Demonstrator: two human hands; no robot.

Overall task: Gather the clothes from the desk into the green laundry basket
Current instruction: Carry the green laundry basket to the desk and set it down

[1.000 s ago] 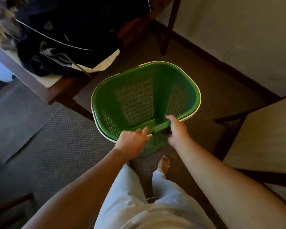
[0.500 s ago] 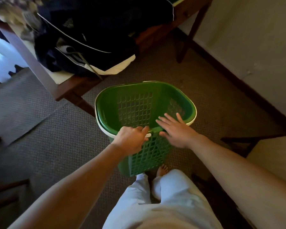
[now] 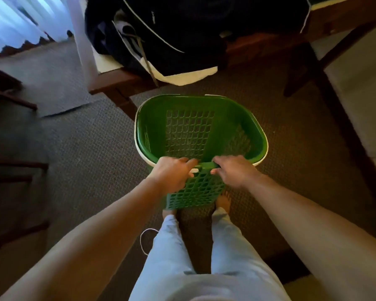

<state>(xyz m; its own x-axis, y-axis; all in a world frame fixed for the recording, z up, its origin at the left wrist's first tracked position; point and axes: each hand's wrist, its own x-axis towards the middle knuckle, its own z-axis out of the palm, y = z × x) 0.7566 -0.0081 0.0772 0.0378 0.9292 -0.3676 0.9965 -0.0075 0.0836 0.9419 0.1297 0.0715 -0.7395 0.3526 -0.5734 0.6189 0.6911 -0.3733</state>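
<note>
The green laundry basket (image 3: 254, 129) stands on the carpet right in front of my feet, with nothing inside it. My left hand (image 3: 172, 172) grips the near rim at its handle. My right hand (image 3: 232, 170) holds the same handle from the right, fingers curled over it. Beyond the basket, a heap of dark navy clothes (image 3: 167, 33) with white piping lies on the wooden desk (image 3: 122, 83), over a white cloth (image 3: 182, 78) that hangs off the desk edge.
A desk leg (image 3: 295, 72) stands at the right rear, close to the wall (image 3: 356, 94). Curtains (image 3: 13, 20) hang at the far left. Dark wooden furniture (image 3: 9, 94) lines the left side. A thin white cord (image 3: 144, 240) lies by my left foot.
The basket has come down and closer to my feet, now upright below the desk edge. My right hand, flat on the rim before, now curls round the handle.
</note>
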